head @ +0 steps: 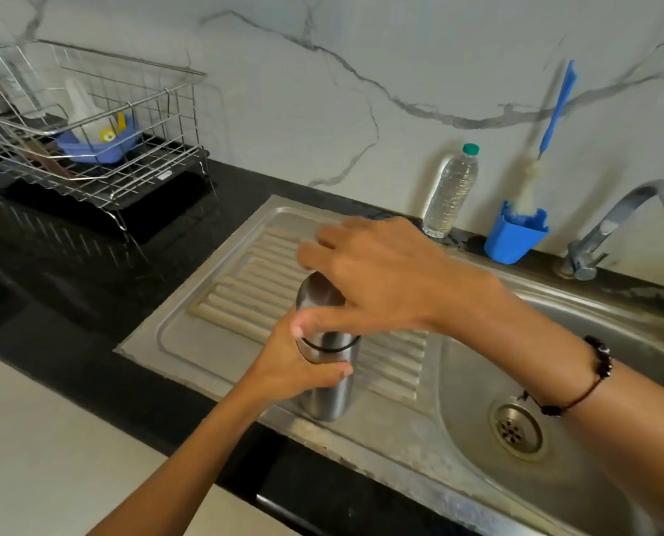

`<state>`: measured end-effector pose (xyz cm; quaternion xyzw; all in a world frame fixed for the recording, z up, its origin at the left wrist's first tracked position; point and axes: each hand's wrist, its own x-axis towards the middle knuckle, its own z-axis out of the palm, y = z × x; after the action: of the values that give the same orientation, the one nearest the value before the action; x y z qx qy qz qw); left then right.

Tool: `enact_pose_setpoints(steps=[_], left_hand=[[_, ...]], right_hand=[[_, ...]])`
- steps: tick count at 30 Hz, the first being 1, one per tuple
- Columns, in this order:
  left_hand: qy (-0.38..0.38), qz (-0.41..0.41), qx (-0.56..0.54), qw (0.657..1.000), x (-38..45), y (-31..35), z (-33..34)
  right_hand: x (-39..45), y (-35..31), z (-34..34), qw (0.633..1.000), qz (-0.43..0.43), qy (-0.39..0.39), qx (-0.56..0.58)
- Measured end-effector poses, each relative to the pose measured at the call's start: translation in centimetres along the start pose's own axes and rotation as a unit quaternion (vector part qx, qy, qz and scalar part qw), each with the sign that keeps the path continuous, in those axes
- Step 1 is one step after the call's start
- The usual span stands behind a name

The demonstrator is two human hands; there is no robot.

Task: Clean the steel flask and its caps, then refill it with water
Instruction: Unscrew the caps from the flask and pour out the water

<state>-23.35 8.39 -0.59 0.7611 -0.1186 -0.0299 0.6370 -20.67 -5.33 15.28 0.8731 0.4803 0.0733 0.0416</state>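
Observation:
A steel flask [328, 392] stands upright on the ribbed drainboard [241, 288] of the steel sink. My left hand [295, 365] is wrapped around the flask's body just below a black ring. My right hand [376, 276] covers the steel outer cap [318, 294] from above, fingers and thumb closed on it. The cap sits on the flask's top. Any inner cap is hidden.
The sink basin with its drain [515, 429] lies to the right, and the tap [616, 226] stands at the far right. A clear water bottle [452, 191] and a blue cup [514, 236] holding a bottle brush stand by the wall. A wire dish rack [90, 129] sits at the left.

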Motion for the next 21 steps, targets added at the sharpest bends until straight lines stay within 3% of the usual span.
enact_pose_setpoints(steps=[3,7,9,12,17,19,21], left_hand=[[0.005,0.001,-0.021,1.000,0.0,0.1,0.0],[0.012,0.001,-0.037,0.999,0.0,0.2,-0.1],[0.007,0.009,-0.033,0.999,0.0,0.2,0.0],[0.010,0.012,-0.023,1.000,0.0,0.2,0.0],[0.009,0.028,-0.026,0.999,0.1,0.3,-0.1],[0.001,0.023,-0.033,0.999,0.2,0.4,0.0],[-0.006,0.022,-0.028,0.999,0.3,0.3,0.0]], right_hand=[[-0.1,-0.5,0.3,0.997,0.031,-0.059,-0.047],[-0.2,0.5,-0.7,0.983,-0.037,-0.160,0.084],[-0.2,0.4,-1.2,0.987,-0.007,-0.144,0.077],[0.3,-0.4,-0.7,0.996,0.032,-0.074,-0.030],[0.2,0.6,-1.3,0.957,-0.035,-0.250,0.143],[0.0,0.2,-1.5,0.962,-0.006,-0.229,0.150],[0.4,-0.3,-0.8,0.982,0.008,-0.168,0.083]])
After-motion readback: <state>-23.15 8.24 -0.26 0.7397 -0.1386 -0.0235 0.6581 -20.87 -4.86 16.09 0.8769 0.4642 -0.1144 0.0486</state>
